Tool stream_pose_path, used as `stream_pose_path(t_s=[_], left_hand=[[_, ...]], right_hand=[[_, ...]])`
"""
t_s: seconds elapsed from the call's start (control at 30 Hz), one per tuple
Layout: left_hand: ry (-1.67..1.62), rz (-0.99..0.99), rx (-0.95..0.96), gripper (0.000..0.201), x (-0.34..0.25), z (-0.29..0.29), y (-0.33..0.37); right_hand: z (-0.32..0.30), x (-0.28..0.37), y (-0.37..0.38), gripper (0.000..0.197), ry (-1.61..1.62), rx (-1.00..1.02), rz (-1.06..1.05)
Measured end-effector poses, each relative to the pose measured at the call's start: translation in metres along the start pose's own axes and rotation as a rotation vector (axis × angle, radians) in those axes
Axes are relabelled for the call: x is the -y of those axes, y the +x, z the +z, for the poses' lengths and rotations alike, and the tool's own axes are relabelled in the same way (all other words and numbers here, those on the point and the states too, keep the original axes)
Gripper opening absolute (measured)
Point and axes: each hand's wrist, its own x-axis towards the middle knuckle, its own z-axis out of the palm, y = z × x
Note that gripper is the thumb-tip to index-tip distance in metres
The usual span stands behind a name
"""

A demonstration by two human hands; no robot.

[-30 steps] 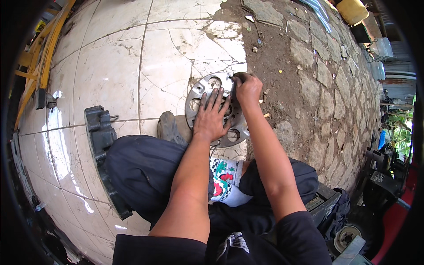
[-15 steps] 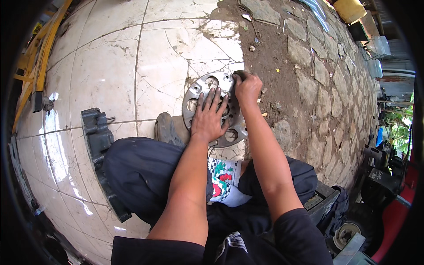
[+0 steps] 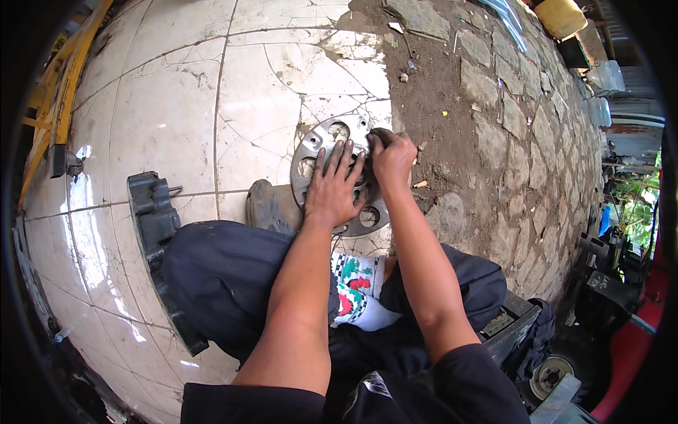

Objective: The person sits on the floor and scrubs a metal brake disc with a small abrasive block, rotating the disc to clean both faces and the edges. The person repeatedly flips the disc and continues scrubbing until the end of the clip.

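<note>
A round grey metal plate (image 3: 319,136) with several large holes and smaller bolt holes lies on the cracked tiles in front of me. My left hand (image 3: 333,187) rests flat on its face, fingers spread and darkened with grime. Over the plate's upper right part, my right hand (image 3: 392,155) is closed, thumb and fingers pressed together against the surface. Whatever those fingers pinch is hidden beneath them. A worn shoe (image 3: 267,206) touches or nearly touches the plate's lower left edge.
A dark cast metal part (image 3: 157,219) stands on the tiles left of my knee. Yellow metal framing (image 3: 70,92) is at the far left. Bare soil and flat paving stones (image 3: 512,113) lie to the right. A yellow container (image 3: 560,18) and a wheel (image 3: 552,377) are at the right side.
My right hand has slid from the plate's upper right rim slightly down and inward over its face. The left hand and the plate have hardly moved.
</note>
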Motion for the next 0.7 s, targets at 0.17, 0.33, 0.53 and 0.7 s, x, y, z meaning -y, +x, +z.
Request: stream_pose_path(t_s=[0.17,0.33,0.53,0.7], left_hand=[[0.007,0.027,-0.036,0.088,-0.002,0.003,0.001],[-0.006,0.016,-0.029,0.089,0.000,0.001,0.001],[-0.018,0.021,-0.040,0.088,0.004,0.003,0.002],[-0.003,0.025,-0.026,0.086,-0.001,0.004,0.002]], right_hand=[[0.015,-0.018,0.013,0.014,-0.039,-0.083,0.003],[0.004,-0.006,0.005,0.015,-0.038,-0.002,-0.017],[0.001,0.001,-0.006,0.016,-0.031,0.046,0.024],[0.000,-0.009,0.019,0.015,-0.089,0.081,-0.015]])
